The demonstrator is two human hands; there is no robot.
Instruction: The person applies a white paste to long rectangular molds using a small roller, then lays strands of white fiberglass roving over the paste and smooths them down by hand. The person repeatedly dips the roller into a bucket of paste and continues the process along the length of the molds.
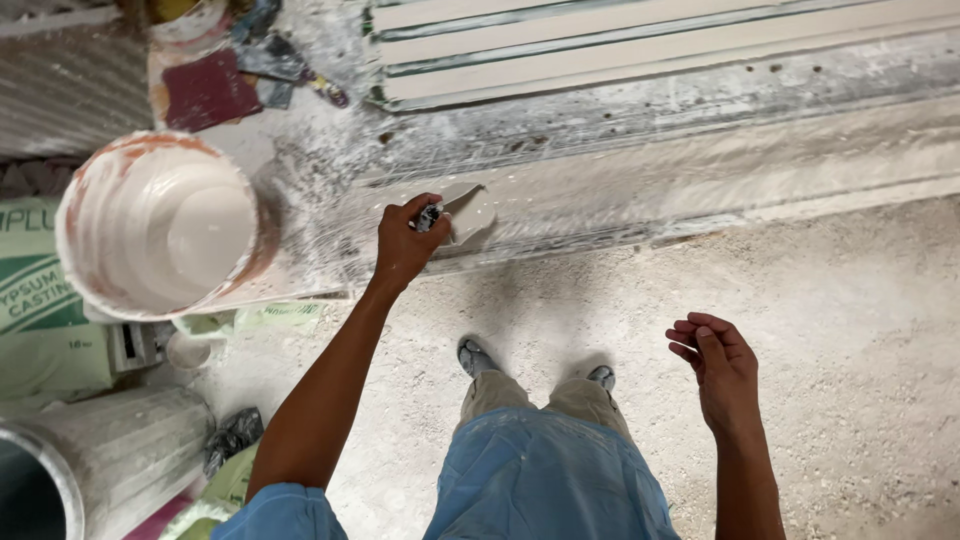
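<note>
My left hand (405, 243) grips the handle of a plaster-coated scraper (468, 213), its flat blade resting on a long white plaster moulding (640, 195) that runs across a plastic-covered bench. My right hand (717, 362) hangs free over the floor at the right, fingers loosely curled, holding nothing. A white bucket (160, 225) of wet plaster stands on the bench just left of my left hand.
Finished moulding strips (600, 45) lie at the back. A green plaster sack (35, 300) and a metal drum (90, 460) stand at the left. Scrapers and a red pad (210, 88) lie behind the bucket. My feet (478, 357) stand on dusty floor.
</note>
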